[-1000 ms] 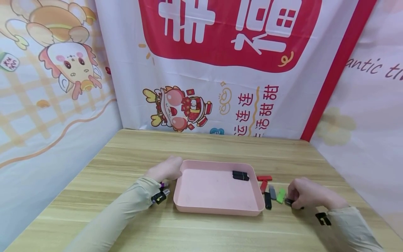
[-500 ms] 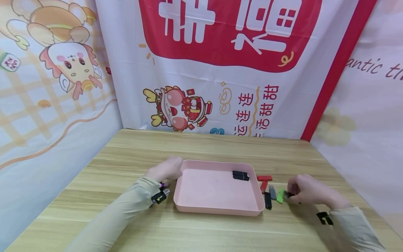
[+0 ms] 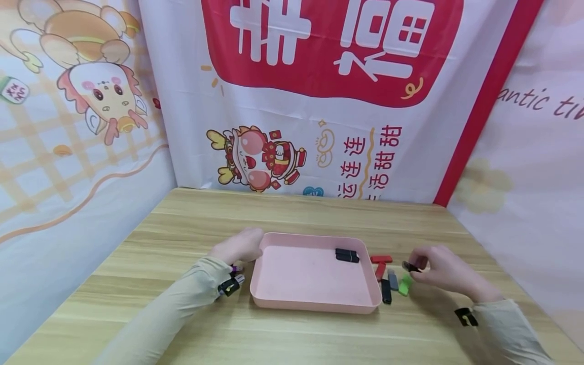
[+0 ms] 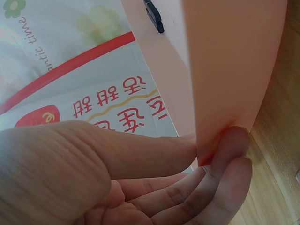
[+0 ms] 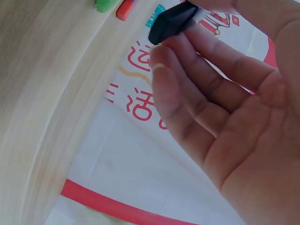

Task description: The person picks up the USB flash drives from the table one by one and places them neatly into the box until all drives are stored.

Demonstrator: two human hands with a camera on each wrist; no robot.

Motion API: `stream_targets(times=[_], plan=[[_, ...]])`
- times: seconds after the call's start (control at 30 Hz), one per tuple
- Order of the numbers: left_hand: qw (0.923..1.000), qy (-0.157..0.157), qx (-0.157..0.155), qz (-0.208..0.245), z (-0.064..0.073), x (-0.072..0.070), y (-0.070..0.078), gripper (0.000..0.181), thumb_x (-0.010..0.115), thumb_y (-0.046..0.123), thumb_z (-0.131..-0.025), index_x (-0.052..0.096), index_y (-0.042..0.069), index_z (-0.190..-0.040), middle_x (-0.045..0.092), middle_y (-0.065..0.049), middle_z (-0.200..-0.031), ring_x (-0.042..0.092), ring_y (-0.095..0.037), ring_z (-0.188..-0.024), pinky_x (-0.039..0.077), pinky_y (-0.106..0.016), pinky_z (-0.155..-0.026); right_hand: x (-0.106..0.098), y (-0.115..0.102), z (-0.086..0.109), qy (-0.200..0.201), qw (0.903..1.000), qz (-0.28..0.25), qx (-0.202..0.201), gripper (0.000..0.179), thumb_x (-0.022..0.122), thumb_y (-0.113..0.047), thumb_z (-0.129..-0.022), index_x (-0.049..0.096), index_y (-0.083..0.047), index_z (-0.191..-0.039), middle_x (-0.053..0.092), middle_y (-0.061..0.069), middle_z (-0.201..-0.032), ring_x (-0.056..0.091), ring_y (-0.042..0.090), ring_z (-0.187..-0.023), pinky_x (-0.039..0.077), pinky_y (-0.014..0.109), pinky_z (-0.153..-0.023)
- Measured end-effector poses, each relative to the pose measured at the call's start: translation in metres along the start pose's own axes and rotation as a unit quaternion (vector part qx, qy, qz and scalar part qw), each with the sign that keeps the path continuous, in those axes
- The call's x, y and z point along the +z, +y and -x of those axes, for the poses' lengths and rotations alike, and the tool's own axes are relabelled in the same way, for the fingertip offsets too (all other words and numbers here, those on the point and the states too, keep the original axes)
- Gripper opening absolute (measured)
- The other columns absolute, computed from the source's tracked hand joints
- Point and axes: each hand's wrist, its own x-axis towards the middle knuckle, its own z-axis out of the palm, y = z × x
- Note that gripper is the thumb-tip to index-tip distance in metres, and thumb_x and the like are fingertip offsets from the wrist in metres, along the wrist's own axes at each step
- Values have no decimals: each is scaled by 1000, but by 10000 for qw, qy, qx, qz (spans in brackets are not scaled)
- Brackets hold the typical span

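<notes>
A shallow pink tray (image 3: pixel 315 306) lies on the table. My left hand (image 3: pixel 239 245) pinches its left wall near the far corner; in the left wrist view the thumb is inside the wall (image 4: pixel 234 65) and the fingers outside. Two black USB sticks (image 3: pixel 347 255) lie side by side in the tray's far right corner. Right of the tray, my right hand (image 3: pixel 444 271) holds a black USB stick (image 5: pixel 171 22) between thumb and fingertips, raised over the table; its lighter end points left in the head view.
Between tray and right hand lie two red USB sticks (image 3: pixel 380 259), a grey one (image 3: pixel 393 280), a black one (image 3: pixel 386 292) and a green one (image 3: pixel 404 285). Small items (image 3: pixel 238 278) are partly hidden behind the left wrist. Printed cloth (image 3: pixel 315 111) hangs behind the wooden table (image 3: pixel 292 208).
My right hand has lifted the black USB stick off the table and moved it slightly left and away from me. The left hand keeps its hold on the tray.
</notes>
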Motion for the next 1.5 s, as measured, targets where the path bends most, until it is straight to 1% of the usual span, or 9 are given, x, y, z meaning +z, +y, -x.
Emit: stream_targets(times=[0.13,0.27,0.43,0.67,0.8,1.03,1.27,1.37,1.5], plan=[[10000,-22,-51,-33,-1,0,0,15,60,-5,-81,53,4,-71,52,-7,-69,49,-22,-65,44,-32,-59,0,-3,-3,133,9999,55,-71,16,80,-11,-77,67,-18,-83,59,-15,-75,58,8,-71,51,33,-64],[9999,-24,-120,6,-1,0,-1,14,61,-5,-81,54,4,-74,54,-8,-72,52,-22,-68,45,-32,-59,2,-5,-7,224,9996,114,-106,18,81,-10,-77,67,-19,-84,58,-16,-75,58,8,-71,52,36,-65],[10000,2,-21,-21,1,0,-3,15,60,-6,-79,52,4,-71,52,-7,-68,49,-22,-64,44,-31,-57,6,-7,-10,243,9996,137,-87,17,81,-11,-77,68,-18,-85,59,-16,-76,59,11,-72,53,38,-67],[9999,51,113,-55,1,-1,-5,19,58,-7,-78,50,5,-66,49,-6,-65,47,-21,-62,43,-32,-57,9,-12,-15,290,9994,169,-63,18,82,-12,-77,68,-18,-87,60,-12,-77,58,13,-73,52,32,-65],[9998,81,167,-114,-1,0,-7,19,58,-7,-77,50,5,-66,49,-6,-64,46,-21,-61,42,-32,-56,11,-14,-17,288,9994,147,-117,18,82,-12,-77,68,-18,-88,60,-12,-78,58,15,-73,53,33,-65],[9998,88,157,-105,0,2,-7,17,58,-7,-77,51,5,-67,51,-6,-65,47,-21,-62,43,-32,-57,13,-19,-20,292,9995,71,-118,19,82,-12,-78,68,-20,-88,60,-13,-79,57,15,-74,52,31,-65],[10000,34,42,15,-2,2,-4,17,58,-7,-78,52,5,-68,52,-6,-65,49,-20,-61,43,-31,-55,10,-28,-27,326,9992,156,-183,19,82,-13,-78,70,-20,-91,60,-12,-80,57,15,-74,52,31,-65],[10000,29,58,-4,-2,2,-4,16,58,-7,-78,53,5,-68,52,-7,-66,50,-21,-62,43,-30,-55,7,-33,-30,324,9991,173,-219,19,82,-15,-78,70,-20,-91,60,-12,-81,57,15,-75,52,30,-66],[9999,22,102,-47,-1,1,-2,18,58,-7,-79,51,5,-67,50,-6,-65,47,-20,-61,42,-30,-55,5,-40,-35,314,9989,167,-290,18,82,-17,-78,70,-21,-90,60,-14,-80,56,12,-74,52,30,-65]])
